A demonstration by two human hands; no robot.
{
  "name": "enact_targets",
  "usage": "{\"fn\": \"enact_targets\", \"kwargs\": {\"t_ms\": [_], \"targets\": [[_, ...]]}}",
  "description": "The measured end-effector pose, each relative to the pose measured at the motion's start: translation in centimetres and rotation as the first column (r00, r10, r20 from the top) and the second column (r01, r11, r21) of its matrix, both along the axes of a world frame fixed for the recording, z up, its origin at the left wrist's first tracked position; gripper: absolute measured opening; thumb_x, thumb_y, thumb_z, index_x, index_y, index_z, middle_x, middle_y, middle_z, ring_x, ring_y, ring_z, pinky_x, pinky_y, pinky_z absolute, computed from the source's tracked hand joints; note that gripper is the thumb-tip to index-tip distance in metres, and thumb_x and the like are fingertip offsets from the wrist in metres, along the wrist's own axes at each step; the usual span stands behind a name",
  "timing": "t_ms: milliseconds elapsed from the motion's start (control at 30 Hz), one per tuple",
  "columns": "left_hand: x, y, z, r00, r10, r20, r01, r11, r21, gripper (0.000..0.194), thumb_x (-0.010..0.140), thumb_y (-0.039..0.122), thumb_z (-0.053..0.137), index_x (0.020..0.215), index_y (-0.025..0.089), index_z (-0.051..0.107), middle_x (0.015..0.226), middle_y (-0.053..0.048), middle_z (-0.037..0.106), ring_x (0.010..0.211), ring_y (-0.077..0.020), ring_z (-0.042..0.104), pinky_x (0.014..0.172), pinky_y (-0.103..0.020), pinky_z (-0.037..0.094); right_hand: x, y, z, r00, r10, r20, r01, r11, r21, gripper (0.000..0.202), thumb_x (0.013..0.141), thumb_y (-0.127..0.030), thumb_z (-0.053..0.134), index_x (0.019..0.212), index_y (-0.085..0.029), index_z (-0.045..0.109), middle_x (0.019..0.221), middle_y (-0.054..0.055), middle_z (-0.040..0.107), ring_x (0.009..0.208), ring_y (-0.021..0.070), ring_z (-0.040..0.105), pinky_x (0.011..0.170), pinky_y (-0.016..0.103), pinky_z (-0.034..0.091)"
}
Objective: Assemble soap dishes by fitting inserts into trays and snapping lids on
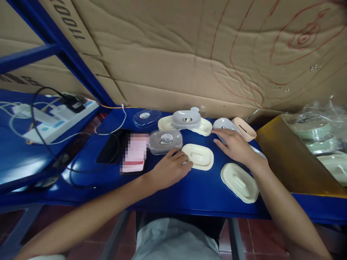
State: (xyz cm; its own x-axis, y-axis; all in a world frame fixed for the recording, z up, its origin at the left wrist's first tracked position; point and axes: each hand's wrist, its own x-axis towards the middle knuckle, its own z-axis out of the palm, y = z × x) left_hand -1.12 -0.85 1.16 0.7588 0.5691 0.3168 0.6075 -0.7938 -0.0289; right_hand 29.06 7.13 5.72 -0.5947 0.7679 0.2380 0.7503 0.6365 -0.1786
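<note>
My left hand (173, 167) is at the left edge of a cream oval tray (202, 155) with a raised middle. Its fingers are bent, and the tray's edge shows between thumb and index finger. Just beyond these fingers sits a grey oval box (166, 142) under a clear, labelled cover. My right hand (234, 144) points left with thumb and index finger apart, holding nothing visible. It partly hides a grey oval piece (223, 123) with a slot, beside a peach slotted one (244, 129). A second cream tray (240, 182) lies below my right wrist.
At the back, a grey slotted cover (186, 119) rests over cream trays (204, 127), near a clear lid (147, 118). A lit phone (135, 151) and black object (111, 150) lie left, by a power strip (62, 121) with cables. An open carton (295, 159) holds wrapped pieces.
</note>
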Motion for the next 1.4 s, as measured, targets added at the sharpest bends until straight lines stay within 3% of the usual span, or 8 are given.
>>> {"fn": "enact_targets", "kwargs": {"t_ms": [233,400,467,600,800,1100,1300,1400], "targets": [[-0.2,-0.6,-0.8,0.996,-0.019,0.082,0.02,1.0,-0.016,0.011,0.105,0.023,0.065,0.094,0.021,0.067,0.094,-0.003,0.072,0.09,-0.0235,0.066,0.088,-0.042,0.048,-5.6,4.6,-1.1,0.993,0.066,0.094,-0.071,0.996,0.054,0.055,0.106,-0.03,0.059,0.158,-0.016,0.051,0.163,0.018,0.056,0.149,0.0348,0.053,0.119,0.056,0.044],[-0.6,-0.7,-0.7,0.995,-0.027,0.101,0.032,0.998,-0.048,0.008,0.102,0.028,0.071,0.1,0.021,0.068,0.101,-0.004,0.072,0.095,-0.0246,0.068,0.087,-0.043,0.051,-7.8,5.7,-0.6,0.988,0.085,0.13,-0.098,0.99,0.098,0.034,0.108,-0.028,0.058,0.137,-0.015,0.07,0.134,0.015,0.076,0.127,0.0329,0.067,0.112,0.052,0.043],[-0.8,-0.8,-0.4,0.994,-0.009,0.107,0.015,0.998,-0.064,0.012,0.102,0.027,0.072,0.111,0.02,0.068,0.114,-0.008,0.072,0.104,-0.0272,0.069,0.09,-0.044,0.053,-6.9,4.6,-0.2,0.992,0.06,0.108,-0.077,0.985,0.152,0.028,0.109,-0.029,0.058,0.127,-0.018,0.075,0.126,0.013,0.079,0.118,0.0311,0.07,0.109,0.05,0.043],[-1.0,-1.4,0.2,0.984,0.068,0.165,-0.058,0.996,-0.065,0.047,0.099,0.014,0.069,0.144,0.02,0.057,0.146,-0.017,0.06,0.127,-0.0333,0.065,0.103,-0.047,0.057,-3.2,-1.1,0.2,0.998,0.06,-0.017,-0.053,0.961,0.272,0.024,0.106,-0.028,0.066,0.128,-0.02,0.073,0.119,0.009,0.08,0.11,0.0268,0.072,0.099,0.043,0.046],[-0.6,-1.9,-0.2,0.957,0.19,0.219,-0.166,0.978,-0.123,0.066,0.1,0.014,0.068,0.16,0.015,0.042,0.159,-0.024,0.051,0.14,-0.038,0.062,0.108,-0.05,0.06,-1.3,-8.3,-0.6,0.989,0.143,-0.026,-0.14,0.985,0.098,0.029,0.103,-0.019,0.07,0.132,-0.019,0.07,0.121,0.009,0.08,0.11,0.0247,0.073,0.099,0.042,0.049],[-1.0,-1.3,-0.5,0.98,0.118,0.16,-0.099,0.988,-0.121,0.037,0.099,0.02,0.075,0.133,0.01,0.064,0.15,-0.021,0.061,0.147,-0.0379,0.056,0.12,-0.049,0.054,-4.2,-9.4,-1.6,0.977,0.21,0.037,-0.213,0.972,0.101,0.022,0.109,-0.021,0.063,0.129,-0.017,0.07,0.123,0.008,0.08,0.116,0.0234,0.074,0.104,0.043,0.053],[-1.2,-1.6,-0.5,0.988,0.089,0.129,-0.08,0.994,-0.072,0.028,0.1,0.017,0.073,0.126,0.011,0.069,0.14,-0.016,0.069,0.135,-0.0355,0.064,0.108,-0.046,0.06,-3.8,-10.3,-2.8,0.958,0.248,0.146,-0.269,0.952,0.146,0.026,0.107,-0.011,0.06,0.131,-0.013,0.069,0.13,0.009,0.079,0.121,0.0243,0.073,0.114,0.046,0.052],[-1.1,-1.7,-0.5,0.991,0.091,0.103,-0.085,0.995,-0.059,0.03,0.098,0.016,0.074,0.127,0.011,0.068,0.142,-0.016,0.068,0.135,-0.0347,0.063,0.107,-0.045,0.06,-3.4,-9.7,-1.8,0.955,0.27,0.12,-0.282,0.954,0.099,0.027,0.108,-0.02,0.061,0.134,-0.014,0.068,0.13,0.009,0.079,0.12,0.024,0.074,0.112,0.045,0.055]]}}
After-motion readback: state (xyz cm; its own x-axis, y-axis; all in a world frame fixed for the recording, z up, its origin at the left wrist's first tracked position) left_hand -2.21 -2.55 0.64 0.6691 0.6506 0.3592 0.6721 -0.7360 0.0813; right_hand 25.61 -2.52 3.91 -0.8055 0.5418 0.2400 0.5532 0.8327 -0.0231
